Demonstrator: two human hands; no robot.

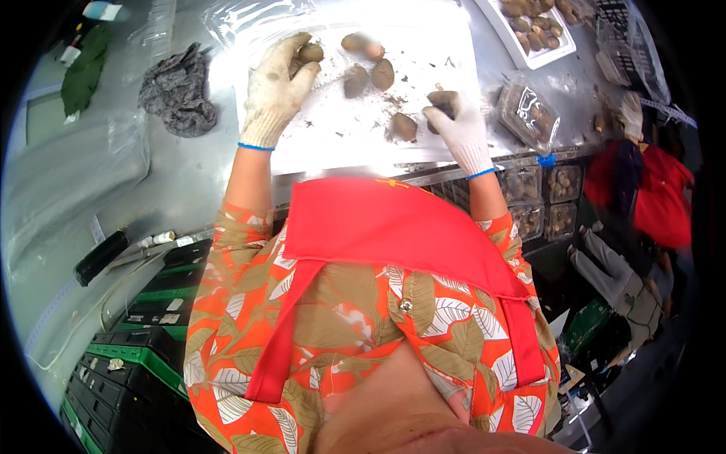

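Observation:
My left hand (277, 91), in a white knit glove with a blue cuff, curls round a brown, egg-shaped piece of produce (311, 53) at the left of a white board (340, 136). At the board's right side, my right hand (463, 135), gloved the same way, grips a darker brown piece (445, 101) between thumb and fingers. Between the hands lie several loose pieces, among them a rounded one (383, 75) and a single one (404, 127) nearer me. Dark crumbs are scattered around them. Whether these are mushrooms or roots I cannot tell.
A clear lidded punnet (529, 113) rests right of the board. Behind it stands a white box (541, 57) of brown produce. A grey rag (178, 89) lies at left. Filled punnets (563, 181) sit below the table edge. At far right is another person's gloved hand (631, 117).

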